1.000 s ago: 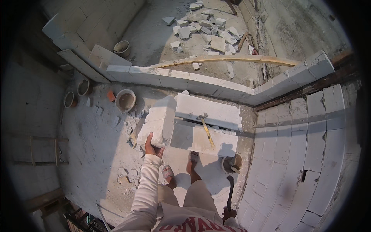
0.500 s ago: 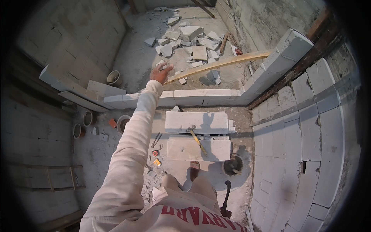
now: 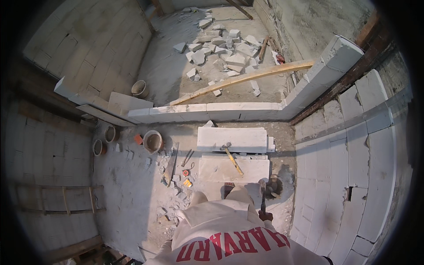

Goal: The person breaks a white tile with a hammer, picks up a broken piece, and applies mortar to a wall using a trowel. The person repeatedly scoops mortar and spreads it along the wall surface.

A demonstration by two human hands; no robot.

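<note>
The person stands on a dusty grey concrete floor (image 3: pixel 128 194) littered with white chips and rubble; the right hand (image 3: pixel 265 216), low by the hip, is closed around the handle of a dark hammer (image 3: pixel 263 194) that hangs head-up beside the leg; the fingers are wrapped on it, though small and dim; the left hand is out of sight, so its fingers cannot be told.

Just ahead of the feet lie two long white blocks (image 3: pixel 232 139), side by side, with a yellow-handled hammer (image 3: pixel 231 157) resting across them; to their left on the floor lie pliers, small red and orange bits and a flat bar (image 3: pixel 172 164).

Beyond the blocks runs a low wall (image 3: pixel 207 111) of white blocks, turning a corner at the right and rising toward the upper right; a long wooden plank (image 3: pixel 243 79) leans across it; behind it lies a heap of broken block pieces (image 3: pixel 221 44). Several round buckets (image 3: pixel 153 141) stand at the left near the wall; block walls close the room on both sides.
</note>
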